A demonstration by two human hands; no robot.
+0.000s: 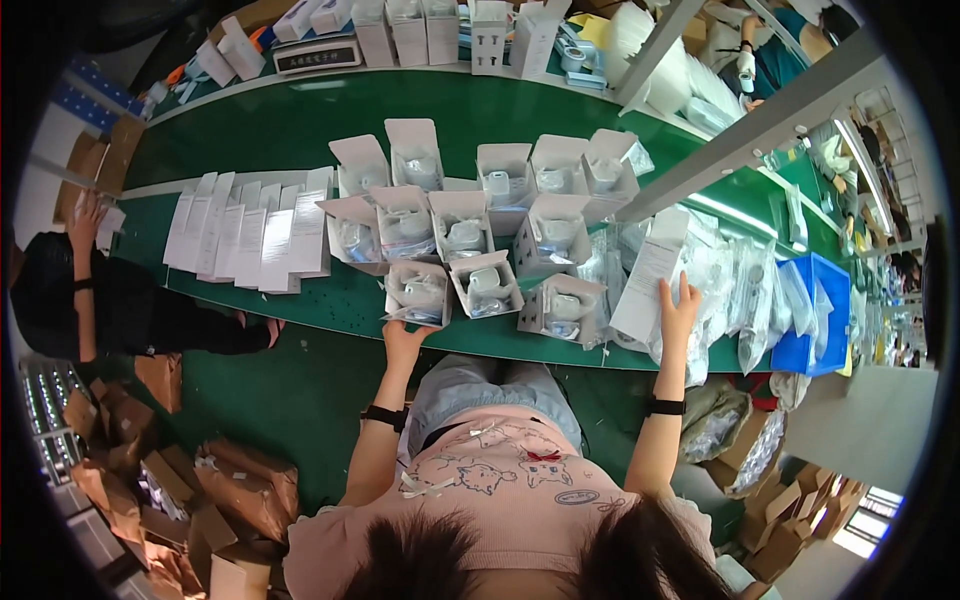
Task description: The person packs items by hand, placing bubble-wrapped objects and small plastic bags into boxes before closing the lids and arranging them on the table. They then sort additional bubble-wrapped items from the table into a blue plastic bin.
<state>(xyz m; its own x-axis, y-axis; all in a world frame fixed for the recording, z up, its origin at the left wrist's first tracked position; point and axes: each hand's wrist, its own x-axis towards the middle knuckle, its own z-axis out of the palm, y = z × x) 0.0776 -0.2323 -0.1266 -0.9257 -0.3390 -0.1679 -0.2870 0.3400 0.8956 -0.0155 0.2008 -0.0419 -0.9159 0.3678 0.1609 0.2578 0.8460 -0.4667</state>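
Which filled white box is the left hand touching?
The leftmost filled box of the front three: the left hand touches its near side, while no hand touches the other two.

A pink short-sleeved top [500,510], printed with cat drawings [483,476], is worn with pale blue denim bottoms [440,397]; each forearm is circled by a black band [667,407].

boxes [545,263] on table [340,302], bags [745,290] right of them, bin [795,355] far right
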